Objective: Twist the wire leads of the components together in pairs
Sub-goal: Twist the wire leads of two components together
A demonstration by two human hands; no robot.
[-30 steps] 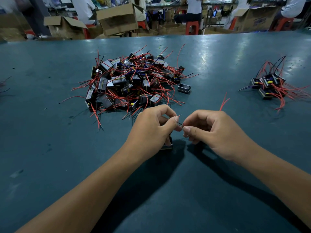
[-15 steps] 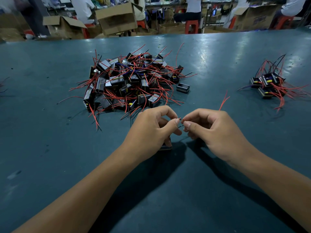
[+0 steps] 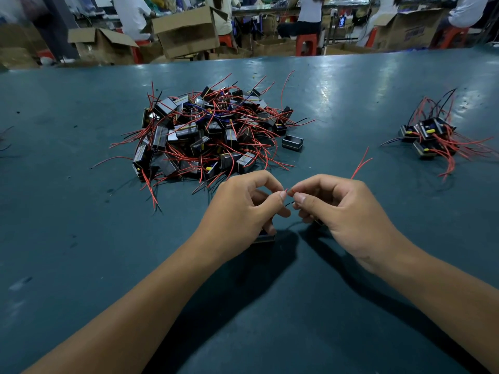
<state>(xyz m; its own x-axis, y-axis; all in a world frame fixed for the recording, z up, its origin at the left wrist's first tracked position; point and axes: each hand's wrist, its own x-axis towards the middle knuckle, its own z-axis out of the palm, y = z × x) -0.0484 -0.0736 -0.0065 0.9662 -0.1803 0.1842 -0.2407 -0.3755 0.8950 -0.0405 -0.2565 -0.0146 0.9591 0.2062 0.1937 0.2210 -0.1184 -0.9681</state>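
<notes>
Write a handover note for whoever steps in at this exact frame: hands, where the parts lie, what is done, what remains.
Left hand: pinches a thin red wire lead at thumb and forefinger; a small black box-shaped component sits under it.
Right hand: pinches the wires from the other side, fingertips nearly touching the left's; two loose red lead ends stick up behind it.
Large heap of black components with red wires: mid-table, apparently still to do.
Small cluster of similar components: far right, probably finished ones.
One lone black component beside the heap.
Left: finish this twist, then work through the heap.
</notes>
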